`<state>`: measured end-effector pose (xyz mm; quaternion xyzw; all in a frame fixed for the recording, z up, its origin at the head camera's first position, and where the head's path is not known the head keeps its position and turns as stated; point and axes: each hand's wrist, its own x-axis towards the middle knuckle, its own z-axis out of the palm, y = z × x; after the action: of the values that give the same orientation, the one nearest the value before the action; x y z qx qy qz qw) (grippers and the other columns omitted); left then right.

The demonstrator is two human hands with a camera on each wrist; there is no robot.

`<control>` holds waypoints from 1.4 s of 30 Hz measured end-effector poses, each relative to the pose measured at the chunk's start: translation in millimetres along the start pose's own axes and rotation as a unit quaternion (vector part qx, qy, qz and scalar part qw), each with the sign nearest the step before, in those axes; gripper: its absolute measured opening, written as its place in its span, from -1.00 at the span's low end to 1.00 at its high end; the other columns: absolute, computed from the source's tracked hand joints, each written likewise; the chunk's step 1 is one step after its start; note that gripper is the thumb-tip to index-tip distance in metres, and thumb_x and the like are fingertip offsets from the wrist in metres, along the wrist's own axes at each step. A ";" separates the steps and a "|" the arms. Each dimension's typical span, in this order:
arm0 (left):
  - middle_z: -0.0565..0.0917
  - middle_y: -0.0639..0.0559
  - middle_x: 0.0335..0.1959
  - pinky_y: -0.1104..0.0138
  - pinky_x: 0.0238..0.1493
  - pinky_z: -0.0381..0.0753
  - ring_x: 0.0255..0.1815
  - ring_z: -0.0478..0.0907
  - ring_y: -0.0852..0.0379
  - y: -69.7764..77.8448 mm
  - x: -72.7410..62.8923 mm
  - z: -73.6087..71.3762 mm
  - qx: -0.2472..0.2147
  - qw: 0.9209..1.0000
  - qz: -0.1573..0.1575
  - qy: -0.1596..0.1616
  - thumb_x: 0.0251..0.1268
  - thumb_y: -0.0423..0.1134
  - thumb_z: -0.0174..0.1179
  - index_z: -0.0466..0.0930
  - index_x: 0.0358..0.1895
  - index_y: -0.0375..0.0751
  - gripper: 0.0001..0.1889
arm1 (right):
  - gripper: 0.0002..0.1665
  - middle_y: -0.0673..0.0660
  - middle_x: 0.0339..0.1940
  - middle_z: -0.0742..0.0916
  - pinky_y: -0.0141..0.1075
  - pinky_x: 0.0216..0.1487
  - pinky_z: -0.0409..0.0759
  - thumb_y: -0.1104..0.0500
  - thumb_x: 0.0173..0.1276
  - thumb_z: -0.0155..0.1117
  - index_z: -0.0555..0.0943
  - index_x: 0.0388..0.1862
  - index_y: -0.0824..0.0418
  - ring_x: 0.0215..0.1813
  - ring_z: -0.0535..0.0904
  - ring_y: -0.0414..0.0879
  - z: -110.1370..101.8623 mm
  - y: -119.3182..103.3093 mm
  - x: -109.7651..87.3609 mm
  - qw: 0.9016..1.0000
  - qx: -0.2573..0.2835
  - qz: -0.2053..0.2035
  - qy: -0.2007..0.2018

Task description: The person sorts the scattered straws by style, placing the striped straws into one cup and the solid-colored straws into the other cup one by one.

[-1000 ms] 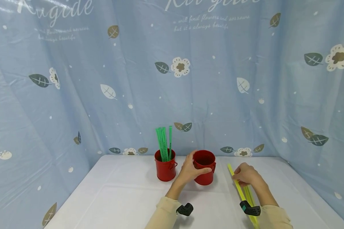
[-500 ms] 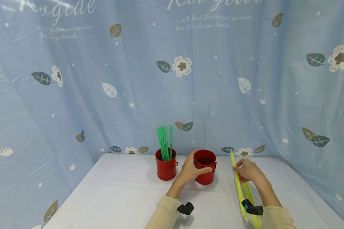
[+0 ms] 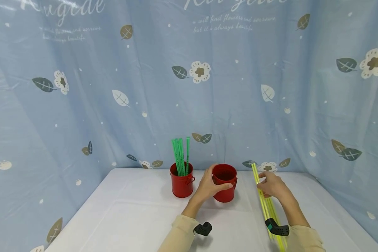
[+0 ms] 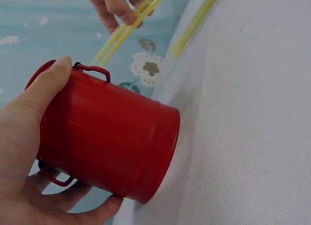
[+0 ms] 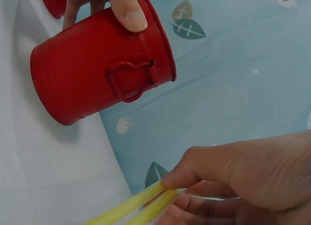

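My left hand (image 3: 207, 187) grips a red bucket (image 4: 112, 132) around its rim and side, thumb on the near side. The bucket stands upright on the table, and no straws show in its mouth in the head view. Between thumb and fingers, my right hand (image 3: 272, 185) pinches two thin yellow straws (image 4: 132, 26) that appear to be in clear wrappers. These slant up to the right of the bucket, their far ends raised. More yellow straws (image 3: 273, 211) lie on the table beneath, partly covered by the held pair and the right wrist camera.
Left of the gripped bucket stands a second red bucket (image 3: 182, 185) holding several green wrapped straws (image 3: 180, 157). A white cloth covers the table (image 3: 129, 210). Behind it hangs a blue patterned curtain (image 3: 157, 105).
My right hand has lifted the far ends of the yellow straws, and two now show in its grip. The hand has shifted slightly away from me. The left hand stays on the bucket.
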<state>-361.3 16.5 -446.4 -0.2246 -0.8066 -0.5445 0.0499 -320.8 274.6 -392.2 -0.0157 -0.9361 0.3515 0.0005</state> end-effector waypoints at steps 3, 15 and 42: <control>0.36 0.05 0.35 0.17 0.07 0.66 0.35 0.31 0.06 0.5 0.2 -1.2 -0.001 1.000 -0.004 0.002 0.06 0.13 0.42 0.08 0.51 0.00 -0.02 | -0.42 0.36 -0.24 0.70 -0.25 -0.42 0.71 0.33 0.25 0.22 0.38 0.22 0.58 -0.45 0.66 -0.08 -0.7 0.9 0.7 1.000 -0.006 0.001 -0.006; 0.36 0.05 0.35 0.16 0.06 0.67 0.35 0.30 0.05 -4.2 -0.2 -0.4 -0.004 1.000 -0.005 0.002 0.05 0.13 0.43 0.08 0.50 0.02 -0.03 | -0.46 0.35 -0.23 0.71 -0.26 -0.38 0.72 0.25 0.33 0.29 0.43 0.16 0.58 -0.47 0.67 -0.13 -0.1 2.3 1.0 1.000 0.001 0.028 -0.005; 0.39 0.01 0.32 0.13 0.10 0.64 0.33 0.35 0.05 -3.2 1.0 1.5 0.023 1.000 -0.002 0.015 0.01 0.20 0.43 0.09 0.51 -0.02 0.02 | -0.36 0.36 -0.10 0.63 -0.35 -0.41 0.72 0.22 0.49 0.07 0.17 0.46 0.35 -0.26 0.74 0.11 -4.1 -46.1 -22.2 0.967 0.068 -0.180 0.168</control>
<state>-363.3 17.2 -449.5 -0.2138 -0.8187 -0.5288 0.0659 -299.9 242.0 -358.5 0.0940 -0.8840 0.4004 0.2224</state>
